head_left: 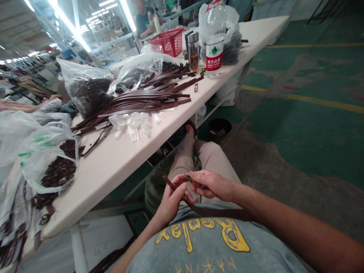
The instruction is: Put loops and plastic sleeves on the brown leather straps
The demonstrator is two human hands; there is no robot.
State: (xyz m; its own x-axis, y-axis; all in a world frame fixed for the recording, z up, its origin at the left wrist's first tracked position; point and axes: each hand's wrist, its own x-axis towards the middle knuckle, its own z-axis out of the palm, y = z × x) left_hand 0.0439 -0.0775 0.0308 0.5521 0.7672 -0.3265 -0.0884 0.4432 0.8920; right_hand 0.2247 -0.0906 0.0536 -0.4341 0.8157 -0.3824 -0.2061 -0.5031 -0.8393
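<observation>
Over my lap, my left hand (174, 198) is closed around a flat dark brown strap (170, 183). One end of the strap sticks out past the fingers, and the rest trails across my shirt to the right. My right hand (211, 184) is closed too, pinching several small dark brown pieces (199, 184) whose exact kind I cannot make out. The fingertips of both hands meet or nearly meet. On the table, a bundle of similar long brown straps (145, 99) lies beyond my hands to the upper left.
The white table (125, 163) runs diagonally on my left. It carries an open plastic bag (42, 151) of small brown pieces, another bag (88, 89), a red basket (172, 41), a glass flask (193, 53) and a big water bottle (214, 57). A black bucket (219, 127) stands on the floor.
</observation>
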